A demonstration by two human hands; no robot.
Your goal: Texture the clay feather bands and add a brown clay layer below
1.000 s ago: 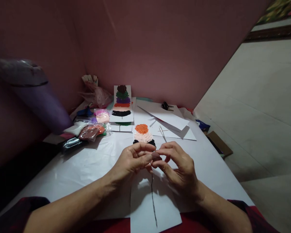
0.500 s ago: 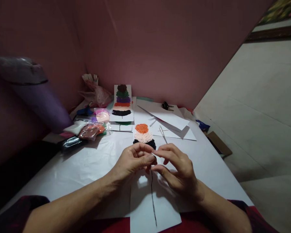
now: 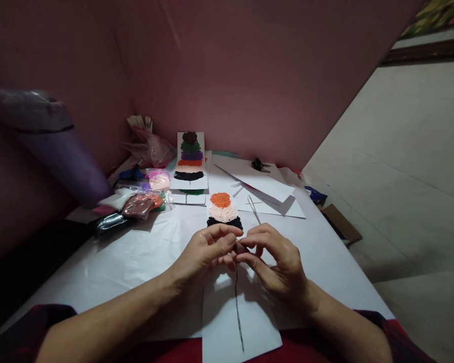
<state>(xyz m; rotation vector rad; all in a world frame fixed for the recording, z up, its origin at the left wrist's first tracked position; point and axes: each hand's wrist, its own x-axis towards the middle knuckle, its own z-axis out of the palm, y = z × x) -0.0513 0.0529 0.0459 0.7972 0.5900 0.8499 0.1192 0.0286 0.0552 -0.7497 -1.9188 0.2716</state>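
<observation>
Between my fingertips is a small dark brown lump of modelling clay (image 3: 241, 248), partly covered by both hands. My left hand (image 3: 212, 248) curls around its left side, thumb on top. With thumb and forefinger, my right hand (image 3: 275, 256) pinches the clay from the right. Below them lies a white paper sheet (image 3: 219, 317) with a dark drawn line running down it. The sheet's upper part carries clay bands in orange (image 3: 220, 200), pale peach (image 3: 223, 214) and black (image 3: 215, 222); my fingers hide part of the black band.
Bagged clay packets (image 3: 139, 205) lie at the left, near a purple roll (image 3: 64, 146). A finished layered clay picture (image 3: 189, 184) stands at the back. A silver pointed tool (image 3: 253, 206), loose papers (image 3: 283, 190) and keys (image 3: 259, 164) lie behind my right hand.
My right thumb and forefinger have closed onto the brown clay, which now shows more between the hands. My left thumb has shifted slightly left and up.
</observation>
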